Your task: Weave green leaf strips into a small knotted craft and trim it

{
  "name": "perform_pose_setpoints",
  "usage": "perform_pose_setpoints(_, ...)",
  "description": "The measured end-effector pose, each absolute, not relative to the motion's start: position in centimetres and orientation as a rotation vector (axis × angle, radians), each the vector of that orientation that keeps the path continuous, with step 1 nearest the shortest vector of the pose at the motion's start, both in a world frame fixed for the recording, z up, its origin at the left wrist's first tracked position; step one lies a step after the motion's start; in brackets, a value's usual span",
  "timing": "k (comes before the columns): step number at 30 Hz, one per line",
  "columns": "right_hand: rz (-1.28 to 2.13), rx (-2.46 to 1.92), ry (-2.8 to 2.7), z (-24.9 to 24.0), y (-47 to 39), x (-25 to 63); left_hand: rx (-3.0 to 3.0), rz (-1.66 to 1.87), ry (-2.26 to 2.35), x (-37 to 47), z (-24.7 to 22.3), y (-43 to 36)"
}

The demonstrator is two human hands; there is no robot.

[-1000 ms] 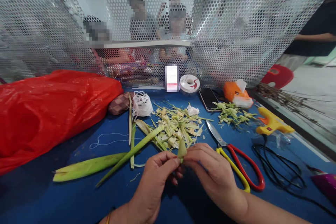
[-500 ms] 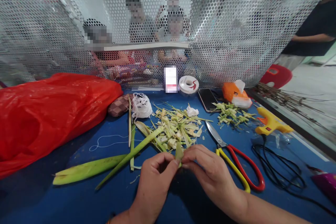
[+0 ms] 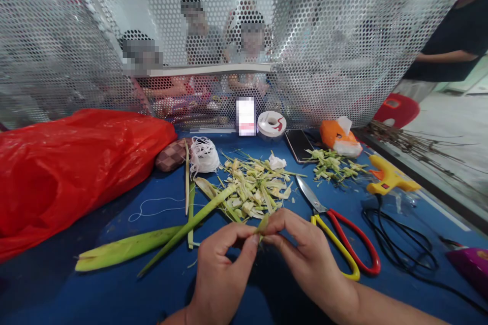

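left hand [image 3: 224,271] | palm down, grip pinching leaf strip [image 3: 262,223] | right hand [image 3: 305,254] | same

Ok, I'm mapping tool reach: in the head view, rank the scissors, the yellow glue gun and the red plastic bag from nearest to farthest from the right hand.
1. Scissors: just right of the right hand, handles almost beside it.
2. Yellow glue gun: farther right and back, past the scissors.
3. Red plastic bag: far left, beyond the left hand.
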State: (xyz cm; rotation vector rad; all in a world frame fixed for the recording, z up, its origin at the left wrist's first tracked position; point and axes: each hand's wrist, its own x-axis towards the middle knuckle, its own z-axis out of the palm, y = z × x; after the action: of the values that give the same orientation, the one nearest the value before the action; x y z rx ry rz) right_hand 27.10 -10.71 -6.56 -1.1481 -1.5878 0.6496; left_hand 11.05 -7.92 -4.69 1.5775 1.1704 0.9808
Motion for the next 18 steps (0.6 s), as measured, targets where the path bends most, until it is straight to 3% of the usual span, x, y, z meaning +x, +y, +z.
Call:
perform_pose_setpoints(12,0.997,-1.191,-1.225,-6.31,-10.24,26.43,1.755,0.999,1.162,10.92,-4.74,-7.93)
perform_pose_setpoints(18,0.903,-1.247,-1.329,-6.21,-10.30,26.93,1.781,0.979,1.118,10.96,-4.68,-7.75)
